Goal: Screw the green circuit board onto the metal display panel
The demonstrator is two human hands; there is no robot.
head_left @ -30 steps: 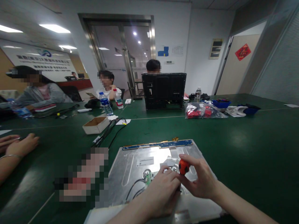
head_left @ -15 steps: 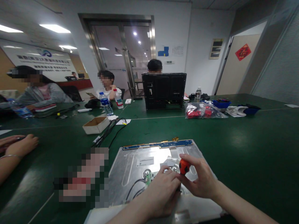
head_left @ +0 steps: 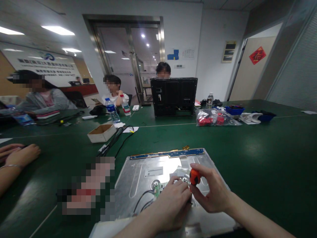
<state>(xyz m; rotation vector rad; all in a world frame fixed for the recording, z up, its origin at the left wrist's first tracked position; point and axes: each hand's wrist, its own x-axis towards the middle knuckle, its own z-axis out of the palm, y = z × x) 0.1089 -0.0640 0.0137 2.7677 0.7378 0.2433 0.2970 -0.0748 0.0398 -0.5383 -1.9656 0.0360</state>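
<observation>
A silver metal panel (head_left: 133,178) lies on the green table, with a blue circuit strip (head_left: 168,154) along its far edge. Between the thumb and fingers of my right hand (head_left: 213,190) is the orange and black handle of a screwdriver (head_left: 194,177), held roughly upright over the panel. My left hand (head_left: 173,198) rests beside it with bent fingers near the tool's lower part; what these fingers hold, if anything, is hidden. Just left of my left hand, a small green board (head_left: 158,188) with black wires sits on the panel.
Black cables (head_left: 114,140) and an open cardboard box (head_left: 101,133) lie at the left. Farther back stand bottles (head_left: 112,110), a black monitor-like frame (head_left: 174,97) and a plastic bag with red items (head_left: 215,118). Another person's hands (head_left: 22,155) rest at the far left.
The orange and black handle has turned slightly between my right fingers, and my right thumb has shifted a little. My left hand looks unmoved.
</observation>
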